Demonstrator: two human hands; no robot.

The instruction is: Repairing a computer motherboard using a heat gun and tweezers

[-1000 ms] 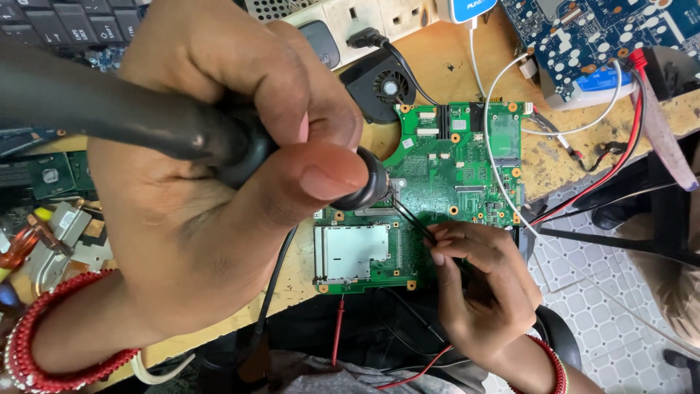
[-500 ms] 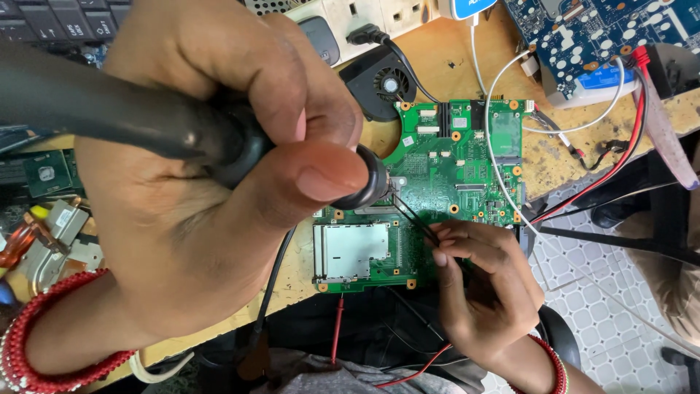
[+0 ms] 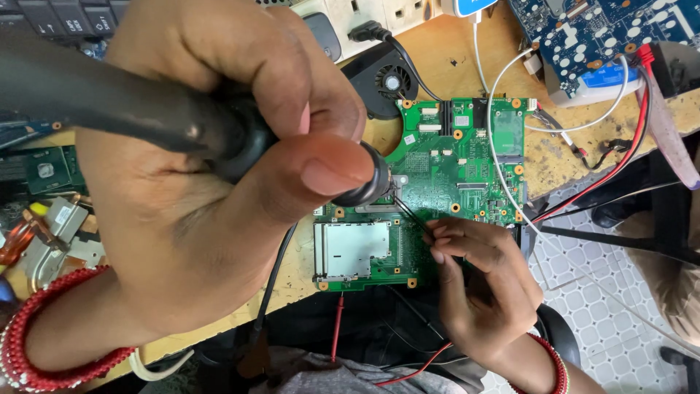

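My left hand (image 3: 219, 219) fills the left of the view, close to the camera, and is shut on a thick black tool handle (image 3: 109, 102). The tool's round black tip (image 3: 368, 179) points at the middle of a green circuit board (image 3: 467, 153) that lies on a wooden bench. Lower right, my right hand (image 3: 481, 284) pinches a thin black probe (image 3: 408, 211), its point on the board just below the tool's tip. A silver metal slot (image 3: 354, 248) sits on the board's near left part. Both wrists wear red bangles.
A black cooling fan (image 3: 390, 80) lies beyond the board, with a white power strip (image 3: 364, 11) behind it. A blue circuit board (image 3: 583, 36) sits top right, trailing red and white wires (image 3: 627, 138). At left are a copper heat pipe assembly (image 3: 44, 233) and a keyboard (image 3: 51, 14).
Nothing has visibly changed. Both hands keep their grips, with the tool's tip and the probe on the same spot of the board.
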